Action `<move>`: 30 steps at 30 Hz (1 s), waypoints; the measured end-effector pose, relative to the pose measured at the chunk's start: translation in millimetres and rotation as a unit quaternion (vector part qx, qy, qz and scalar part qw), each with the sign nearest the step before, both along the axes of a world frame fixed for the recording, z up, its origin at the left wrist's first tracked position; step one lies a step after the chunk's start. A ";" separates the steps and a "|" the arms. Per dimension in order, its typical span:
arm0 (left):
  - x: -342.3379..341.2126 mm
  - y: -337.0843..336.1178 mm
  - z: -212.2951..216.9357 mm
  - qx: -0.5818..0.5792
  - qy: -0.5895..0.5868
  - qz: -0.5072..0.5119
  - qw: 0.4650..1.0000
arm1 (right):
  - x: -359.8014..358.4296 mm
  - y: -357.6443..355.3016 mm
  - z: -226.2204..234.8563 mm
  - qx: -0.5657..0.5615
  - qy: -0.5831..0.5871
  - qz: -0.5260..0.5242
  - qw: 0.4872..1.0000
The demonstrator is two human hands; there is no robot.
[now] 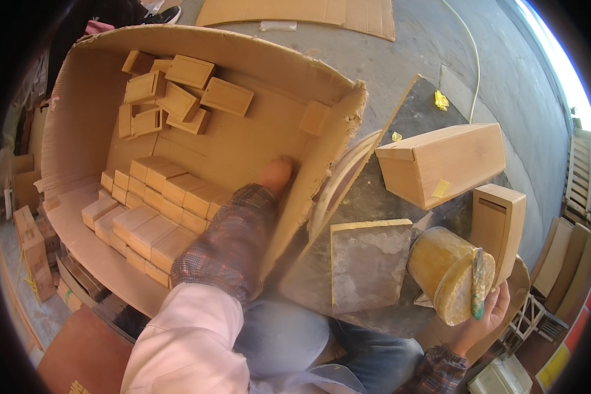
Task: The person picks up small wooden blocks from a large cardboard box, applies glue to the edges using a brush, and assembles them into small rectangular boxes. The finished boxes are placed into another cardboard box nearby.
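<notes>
A large cardboard box (98,118) fills the upper left of the frame, with stacked wooden blocks (154,210) in its lower part and loose wooden lids (177,98) toward its top. The left hand (274,174) reaches inside it. Right of centre, a wooden box (446,161) lies on a dark board (374,203); below it, a square slab (369,262), and a tub (443,272) beside the right hand (486,315)

You're in a woodworking workshop: at upper left a big carton (98,98) holds stacked wooden box parts (157,203), at right sit unfinished wooden boxes (453,161) and a crusted glue tub (443,266), above them a bare concrete floor (414,59).
</notes>
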State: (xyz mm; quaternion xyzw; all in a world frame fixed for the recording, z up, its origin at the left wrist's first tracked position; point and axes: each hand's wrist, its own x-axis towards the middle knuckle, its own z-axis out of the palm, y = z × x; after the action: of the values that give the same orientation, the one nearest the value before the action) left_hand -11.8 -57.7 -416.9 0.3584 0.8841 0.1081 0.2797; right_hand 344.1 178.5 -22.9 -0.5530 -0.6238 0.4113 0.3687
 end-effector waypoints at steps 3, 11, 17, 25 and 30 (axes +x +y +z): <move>-18.9 -3.7 32.6 0.005 -0.028 0.101 0.994 | 4.9 3.1 2.0 -0.001 -0.018 -0.005 1.000; -61.3 -33.9 264.9 0.298 -0.523 0.249 0.759 | -1.5 -5.6 19.9 0.039 0.020 -0.015 0.999; 6.4 -47.6 421.5 0.340 -0.597 0.156 0.709 | 5.8 -23.1 65.4 0.124 0.060 0.050 0.989; 134.7 -25.1 462.2 0.293 -0.192 -0.116 0.929 | 56.3 -110.7 121.0 0.143 0.051 0.061 0.987; 173.8 7.8 430.2 0.290 0.016 -0.167 0.942 | 84.8 -146.8 132.2 0.139 0.043 0.054 0.988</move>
State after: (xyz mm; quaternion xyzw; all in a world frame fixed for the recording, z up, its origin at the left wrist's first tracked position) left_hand 161.9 -49.9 13.3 0.5683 0.7461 0.3060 0.1635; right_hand 428.9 31.7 109.4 -0.4438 -0.6874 0.3634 0.4456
